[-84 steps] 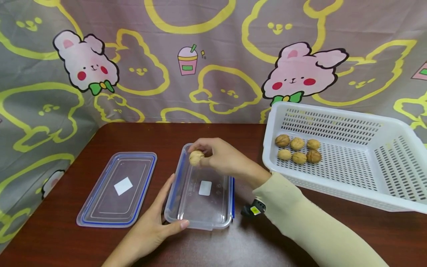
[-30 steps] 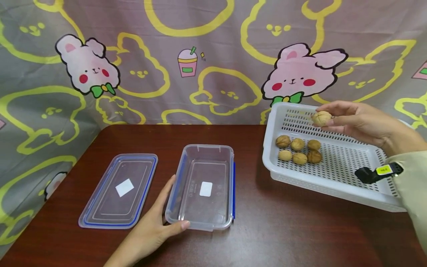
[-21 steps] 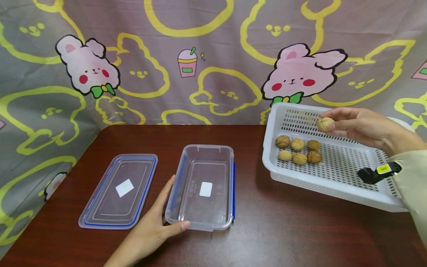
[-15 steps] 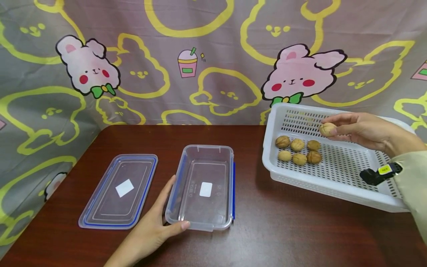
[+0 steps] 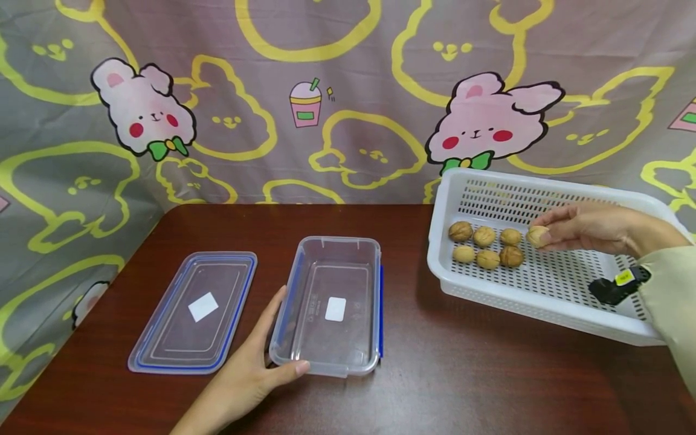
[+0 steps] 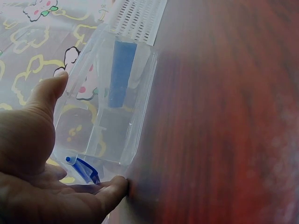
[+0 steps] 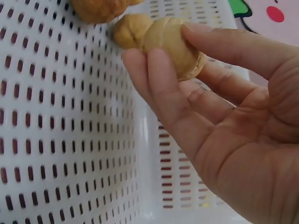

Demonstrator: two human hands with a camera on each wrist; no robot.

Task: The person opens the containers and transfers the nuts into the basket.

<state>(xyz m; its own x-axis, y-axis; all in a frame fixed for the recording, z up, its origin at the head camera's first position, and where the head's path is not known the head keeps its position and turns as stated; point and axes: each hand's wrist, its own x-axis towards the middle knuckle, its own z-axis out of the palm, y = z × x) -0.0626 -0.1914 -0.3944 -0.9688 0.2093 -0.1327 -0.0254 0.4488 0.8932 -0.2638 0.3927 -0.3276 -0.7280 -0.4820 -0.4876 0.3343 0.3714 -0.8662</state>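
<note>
A walnut is pinched between the thumb and fingertips of my right hand, low inside the white basket. Right beside it, two rows of walnuts lie on the slotted floor. In the right wrist view the held walnut overlaps another behind it. My left hand holds the near left corner of a clear plastic food container, its thumb across the near end and its fingers along the left side. The left wrist view shows a blue clip by those fingers.
The container's clear lid, with a blue seal and a white label, lies flat on the brown table to the left. A patterned curtain hangs behind the table. The basket takes up the back right.
My right hand has carried the walnut from over the container to the basket, then lowered it to the floor beside the back row. My left hand stays at the container.
</note>
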